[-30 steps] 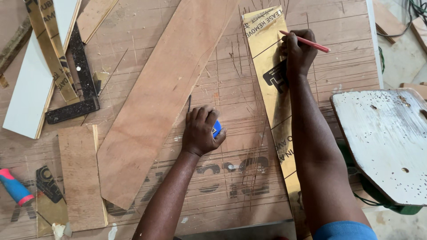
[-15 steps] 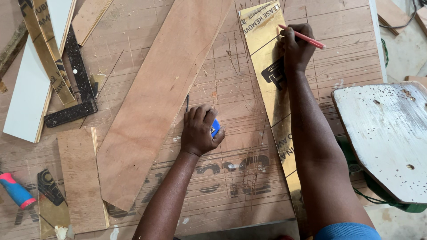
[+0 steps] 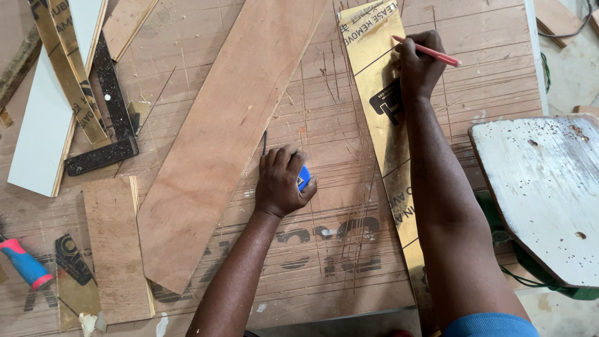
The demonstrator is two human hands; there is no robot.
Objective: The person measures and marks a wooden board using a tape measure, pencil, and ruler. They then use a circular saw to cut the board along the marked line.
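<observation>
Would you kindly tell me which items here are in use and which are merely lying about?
In use:
right hand holding red pencil
long gold strip
left hand on blue tape measure

Lying about:
long plywood offcut
black try square
white speckled board

A scored plywood worktable [image 3: 486, 56] fills the view, grey floor [image 3: 571, 68] at its right edge.

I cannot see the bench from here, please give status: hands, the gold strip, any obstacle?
Left hand shut on blue tape measure. Right hand holds red pencil on gold strip. Nothing blocking strip.
</observation>
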